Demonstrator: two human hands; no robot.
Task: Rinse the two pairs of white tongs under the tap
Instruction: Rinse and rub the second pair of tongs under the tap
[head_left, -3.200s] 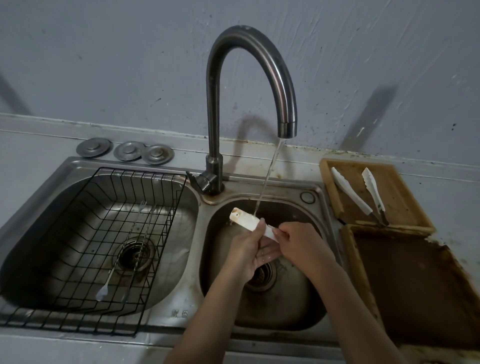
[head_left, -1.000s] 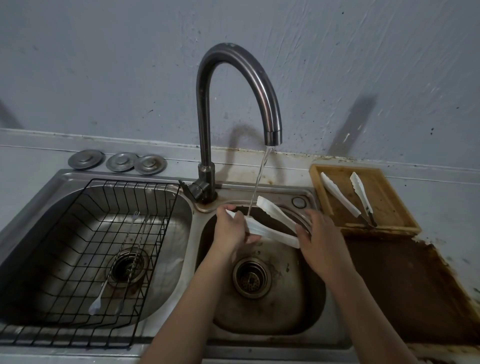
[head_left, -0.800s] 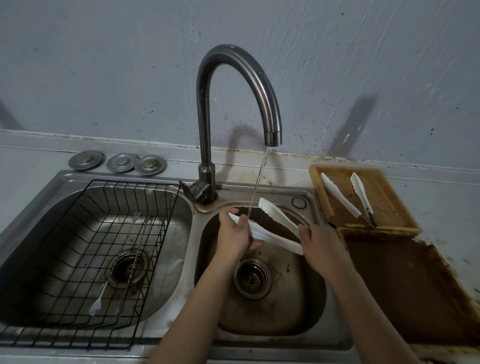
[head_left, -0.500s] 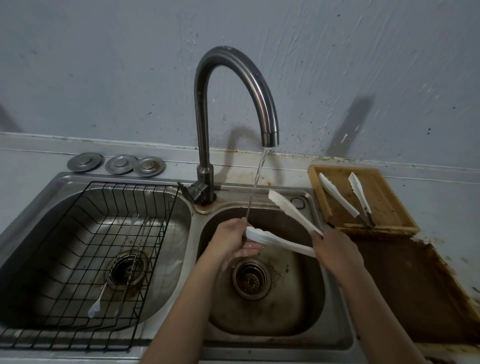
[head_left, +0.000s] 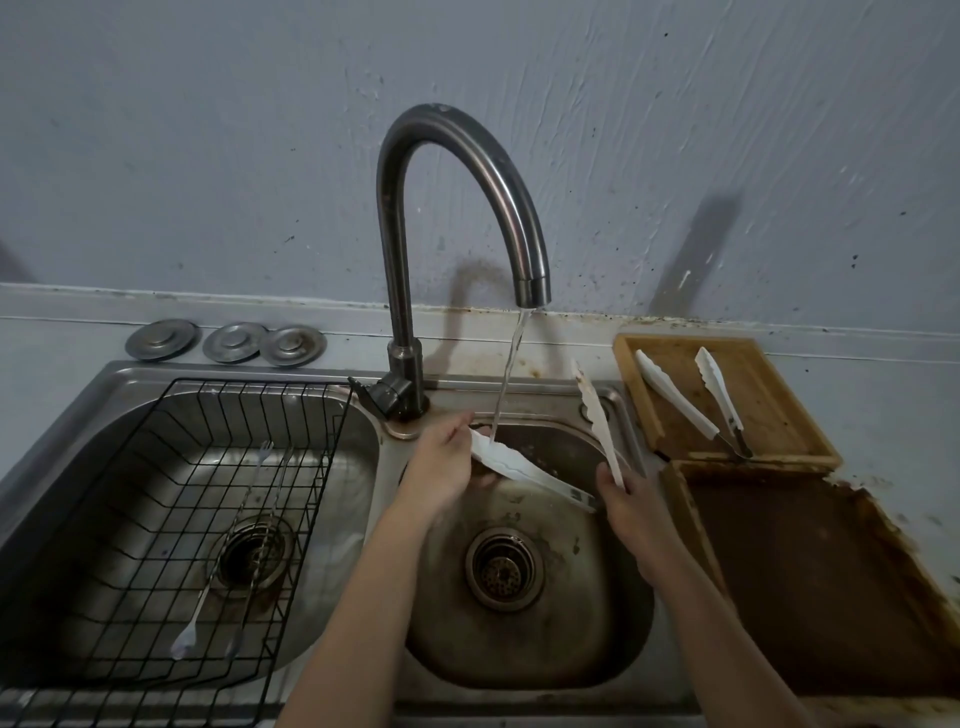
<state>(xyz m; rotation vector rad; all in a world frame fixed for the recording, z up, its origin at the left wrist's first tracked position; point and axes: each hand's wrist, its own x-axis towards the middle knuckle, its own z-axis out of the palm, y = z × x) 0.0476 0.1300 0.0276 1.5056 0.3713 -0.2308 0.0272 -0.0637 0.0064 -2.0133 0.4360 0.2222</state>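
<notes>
Stainless steel forms the double sink (head_left: 524, 400) set into the pale counter (head_left: 883, 395), below a grey wall (head_left: 208, 156). The left basin is filled by a black wire basket (head_left: 311, 467), in which a few slim utensils (head_left: 228, 561) are laid across the bottom, one of them white-ended. The right basin, stained and wet, has a round drain strainer (head_left: 503, 569) at its bottom. A dark arched tap (head_left: 415, 218) is mounted between the basins, and a thin stream of water (head_left: 506, 374) is let fall from its spout into the right basin. To the right, two shallow wooden trays are set on the counter: the nearer, larger tray (head_left: 810, 582) shows only a dark stained floor, while in the farther, smaller tray (head_left: 779, 374) the second pair of white tongs (head_left: 696, 405) is laid, its arms spread apart. Over the right basin the first pair of white tongs (head_left: 530, 473) is held open in a wide V. Its lower arm is met by the stream near the tip, where the left hand (head_left: 441, 462) is curled around it with the thumb on top. Its hinge end is gripped by the right hand (head_left: 631, 509), fingers closed about it, and the upper arm is raised toward the back rim of the sink. Three round metal stoppers (head_left: 234, 341) are lined up on the ledge behind the left basin, the right two touching.
</notes>
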